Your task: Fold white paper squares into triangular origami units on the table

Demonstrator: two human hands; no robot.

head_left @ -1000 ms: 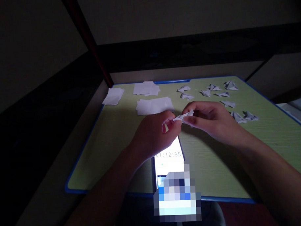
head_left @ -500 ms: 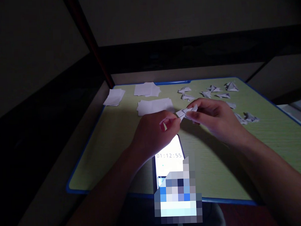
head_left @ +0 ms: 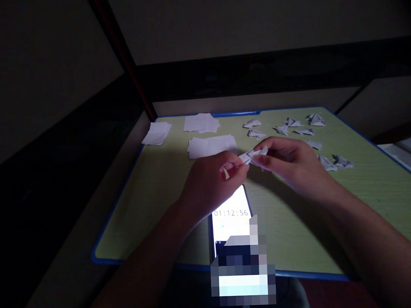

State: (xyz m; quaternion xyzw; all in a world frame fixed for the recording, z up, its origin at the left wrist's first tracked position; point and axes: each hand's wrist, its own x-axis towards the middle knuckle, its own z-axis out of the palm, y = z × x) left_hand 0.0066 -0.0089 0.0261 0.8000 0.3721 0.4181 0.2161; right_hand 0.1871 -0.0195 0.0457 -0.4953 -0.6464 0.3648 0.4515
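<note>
Together, the left hand [head_left: 209, 183] and right hand [head_left: 290, 162] pinch a small folded paper [head_left: 254, 155] between them above the desk [head_left: 153, 196], its long axis running hand to hand.

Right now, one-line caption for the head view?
Left hand and right hand pinch a folded paper piece near a lit phone on a green desk.

A dimly lit home room, with a small blue-rimmed green table [head_left: 153, 205].
</note>
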